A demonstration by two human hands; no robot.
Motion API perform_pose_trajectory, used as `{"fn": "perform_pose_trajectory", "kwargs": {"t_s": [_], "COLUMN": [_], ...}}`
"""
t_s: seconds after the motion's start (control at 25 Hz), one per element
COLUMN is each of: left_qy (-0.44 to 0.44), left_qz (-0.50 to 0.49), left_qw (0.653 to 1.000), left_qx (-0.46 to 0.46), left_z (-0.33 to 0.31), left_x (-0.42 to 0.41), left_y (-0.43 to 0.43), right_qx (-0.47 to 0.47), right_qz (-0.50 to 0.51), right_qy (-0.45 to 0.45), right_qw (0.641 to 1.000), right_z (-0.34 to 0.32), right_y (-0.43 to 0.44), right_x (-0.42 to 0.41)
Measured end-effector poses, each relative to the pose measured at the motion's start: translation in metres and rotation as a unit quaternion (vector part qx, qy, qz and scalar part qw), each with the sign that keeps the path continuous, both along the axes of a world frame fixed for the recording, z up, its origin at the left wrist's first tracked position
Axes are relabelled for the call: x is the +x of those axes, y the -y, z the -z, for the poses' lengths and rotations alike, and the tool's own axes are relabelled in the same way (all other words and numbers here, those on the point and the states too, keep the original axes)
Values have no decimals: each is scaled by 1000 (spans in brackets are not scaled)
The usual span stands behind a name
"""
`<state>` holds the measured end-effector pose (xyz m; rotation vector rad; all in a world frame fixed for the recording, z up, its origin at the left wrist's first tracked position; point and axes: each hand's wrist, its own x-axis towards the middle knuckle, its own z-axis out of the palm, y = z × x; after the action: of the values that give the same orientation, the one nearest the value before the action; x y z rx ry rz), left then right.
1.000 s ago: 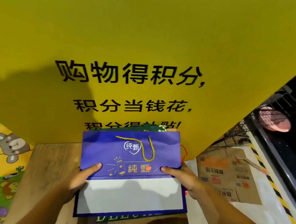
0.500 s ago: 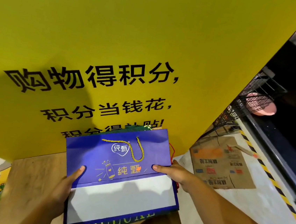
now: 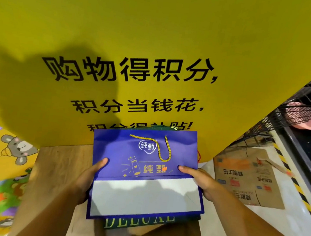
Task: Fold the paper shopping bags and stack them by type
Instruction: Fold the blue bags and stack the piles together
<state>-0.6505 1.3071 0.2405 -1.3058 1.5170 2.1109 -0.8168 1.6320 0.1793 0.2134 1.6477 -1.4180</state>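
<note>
Only the view shifts: on the table (image 3: 57, 165) the blue bag (image 3: 143, 151) stays flat atop the green bag (image 3: 139, 224), flap folded up, so folding looks done. Left hand (image 3: 91, 176) and right hand (image 3: 199, 182) still pinch its sides, thumbs on top

A shop interior: a yellow sign (image 3: 160, 31) in Chinese promises points for shopping, to be spent like money. Beside it are a black wire rack (image 3: 277, 119), a flattened carton (image 3: 248, 177) on the floor, yellow-and-black tape (image 3: 297, 188), and a branded blue bag (image 3: 143, 149) on a wooden top (image 3: 55, 165).
</note>
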Motion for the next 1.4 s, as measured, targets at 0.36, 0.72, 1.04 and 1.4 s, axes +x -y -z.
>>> {"fn": "perform_pose_trajectory", "kwargs": {"t_s": [0.36, 0.72, 1.04, 1.4], "left_qy": [13, 18, -22, -5], "left_qz": [-72, -97, -35, 15], "left_qw": [997, 995, 999, 997], "left_qx": [-15, -3, 18, 77], "left_z": [-3, -1, 2, 4], "left_x": [4, 36, 32, 13], "left_y": [-50, -108, -84, -29], "right_qx": [-3, -29, -16, -26], "right_qz": [-37, -92, -57, 41], "right_qy": [-18, 11, 41, 86], "right_qw": [999, 995, 997, 995], "right_z": [-2, -6, -4, -14], "right_y": [-19, -77, -68, -59], "right_x": [-15, -12, 0, 14]}}
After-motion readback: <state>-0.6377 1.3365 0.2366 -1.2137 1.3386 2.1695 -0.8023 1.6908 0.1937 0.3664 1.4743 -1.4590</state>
